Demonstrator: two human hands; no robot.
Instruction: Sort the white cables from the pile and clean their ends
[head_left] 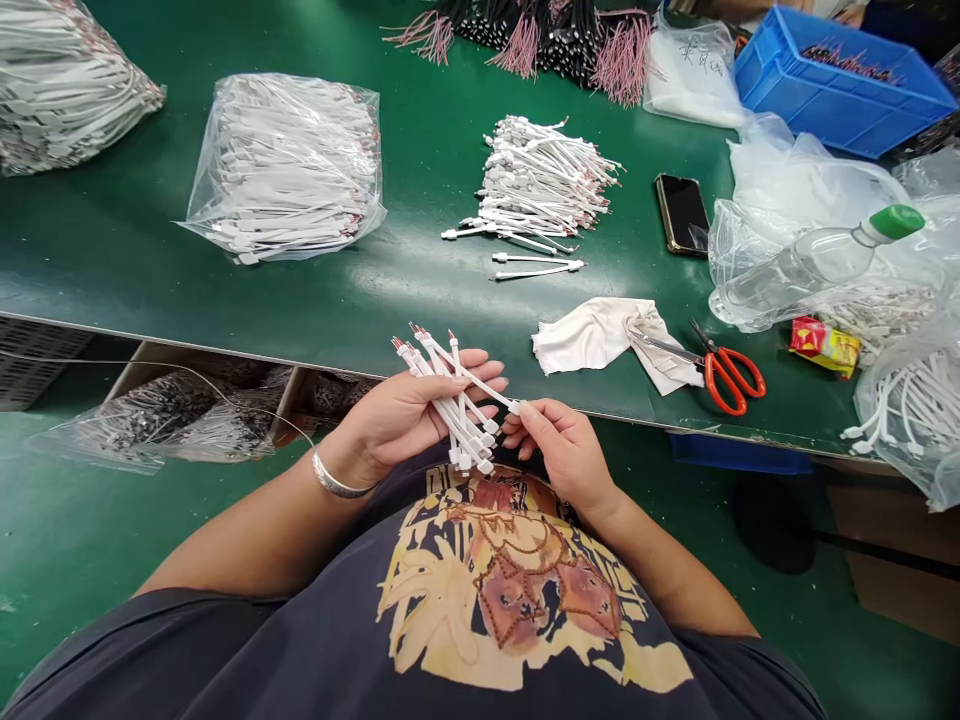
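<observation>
My left hand (409,415) holds a small bunch of short white cables (461,425) across its palm, with the thumb laid over them. Reddish wire ends point up and away, and white connectors hang toward my body. Between thumb and fingers, my right hand (559,445) pinches the connector end of one white cable (484,385) that slants out of the bunch. On the green table (420,290) beyond lies a loose pile of similar white cables (544,180), with a few single ones in front of it.
Left of the pile sits a clear bag of white cables (292,165). To the right are a white cloth (585,335), orange-handled scissors (727,375), a phone (682,213), a green-capped plastic bottle (810,265) and a blue bin (832,95). Black cables (525,35) lie at the back.
</observation>
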